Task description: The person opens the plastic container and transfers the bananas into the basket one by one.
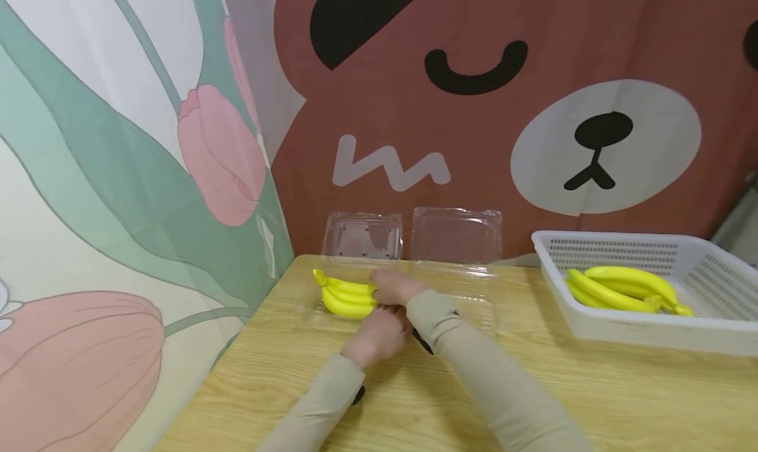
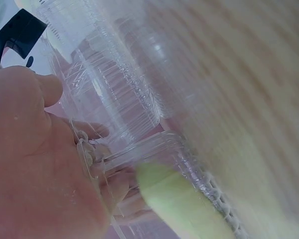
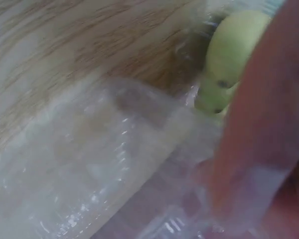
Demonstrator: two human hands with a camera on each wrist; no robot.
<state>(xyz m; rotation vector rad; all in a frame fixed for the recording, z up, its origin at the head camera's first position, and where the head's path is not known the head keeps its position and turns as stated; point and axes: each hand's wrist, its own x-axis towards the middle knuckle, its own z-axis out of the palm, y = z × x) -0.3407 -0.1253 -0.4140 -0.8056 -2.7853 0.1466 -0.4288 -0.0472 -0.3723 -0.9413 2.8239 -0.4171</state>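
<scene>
Bananas (image 1: 346, 299) are lying in a clear box (image 1: 331, 314) near the counter's (image 1: 533, 386) far left corner, its lid (image 1: 362, 237) standing open against the curtain (image 1: 474, 110). The bunch's near end is being covered by the right hand (image 1: 395, 287), reaching across from the right; whether its fingers are curling round the fruit cannot be told from any view. The left hand (image 1: 379, 333) is being kept just in front of the box, touching its near edge; in the left wrist view the thumb (image 2: 47, 89) and a finger are being pressed on the ribbed plastic rim, apparently pinching it. A second open clear box (image 1: 468, 287) is standing just to the right, touching the first. Well apart on the right, more bananas (image 1: 622, 289) are lying in a white basket (image 1: 710, 268).
</scene>
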